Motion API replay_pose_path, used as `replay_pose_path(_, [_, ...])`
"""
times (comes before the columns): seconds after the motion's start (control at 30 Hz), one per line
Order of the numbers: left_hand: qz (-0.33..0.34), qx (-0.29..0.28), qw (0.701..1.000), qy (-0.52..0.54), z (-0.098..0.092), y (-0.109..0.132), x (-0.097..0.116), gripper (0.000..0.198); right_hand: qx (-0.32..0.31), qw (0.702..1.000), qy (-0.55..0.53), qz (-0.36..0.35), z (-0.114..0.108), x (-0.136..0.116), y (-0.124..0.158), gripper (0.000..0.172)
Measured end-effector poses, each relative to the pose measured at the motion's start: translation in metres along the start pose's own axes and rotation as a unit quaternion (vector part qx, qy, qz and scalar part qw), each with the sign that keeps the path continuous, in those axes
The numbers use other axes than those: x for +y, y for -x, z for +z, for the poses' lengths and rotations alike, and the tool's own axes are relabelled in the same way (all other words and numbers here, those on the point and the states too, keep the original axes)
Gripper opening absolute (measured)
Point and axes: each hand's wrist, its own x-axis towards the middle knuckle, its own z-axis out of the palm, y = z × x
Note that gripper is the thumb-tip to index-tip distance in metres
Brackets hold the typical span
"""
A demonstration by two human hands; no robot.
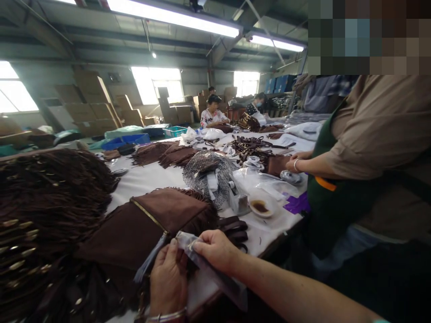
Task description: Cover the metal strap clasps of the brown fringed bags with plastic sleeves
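A brown fringed bag [134,229] lies in front of me on the table, with a brass-coloured zipper [148,213] running across its top. From the zipper's near end hangs a grey-blue tassel [151,258]. My left hand [170,273] is just beside the tassel, thumb and finger pinched at the end of a translucent plastic sleeve [208,271]. My right hand [217,251] grips the same sleeve between thumb and bent fingers, and its lower part hangs past the table edge. What else the left fingers may hold is hidden.
Fringed bags [50,193] are piled at left. Beyond my hands stand a tape dispenser [237,197], a dish of brown liquid [260,207] and patterned wrapping [202,168]. Brown straps [234,229] lie near my right hand. A co-worker in a green apron [326,193] stands at right.
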Motion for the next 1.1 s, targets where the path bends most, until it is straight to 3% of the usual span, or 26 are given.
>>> replay_pose_path(0.1, [-0.016, -0.014, 1.000, 0.010, -0.006, 0.009, 0.001, 0.014, -0.004, 1.000, -0.016, 0.009, 0.005, -0.003, -0.001, 0.014])
replay_pose_path(0.3, [-0.112, -0.065, 0.991, -0.041, -0.005, 0.034, 0.004, 0.026, 0.030, 0.999, 0.022, -0.001, 0.017, -0.001, -0.005, 0.012])
replay_pose_path(0.53, [-0.154, -0.071, 0.985, 0.018, 0.007, 0.017, 0.010, 0.019, 0.051, 0.995, 0.078, -0.027, 0.023, -0.001, -0.017, 0.019])
replay_pose_path(0.63, [-0.164, -0.025, 0.986, 0.034, 0.015, 0.010, 0.012, 0.014, 0.015, 1.000, -0.012, -0.002, 0.018, 0.005, -0.001, 0.023])
replay_pose_path(0.73, [-0.154, 0.010, 0.988, 0.025, 0.019, 0.005, 0.012, 0.014, -0.066, 0.989, -0.106, 0.081, 0.005, 0.016, 0.029, 0.036])
replay_pose_path(0.87, [-0.133, 0.011, 0.991, 0.008, 0.019, 0.002, 0.010, 0.016, -0.149, 0.973, -0.112, 0.138, -0.017, 0.033, 0.061, 0.042])
replay_pose_path(1.0, [-0.098, 0.012, 0.995, -0.004, 0.023, 0.000, 0.005, 0.016, -0.162, 0.969, -0.105, 0.156, -0.029, 0.041, 0.069, 0.041])
replay_pose_path(1.1, [-0.076, 0.016, 0.997, -0.007, 0.027, -0.001, 0.006, 0.015, -0.155, 0.972, -0.084, 0.152, -0.032, 0.045, 0.069, 0.028])
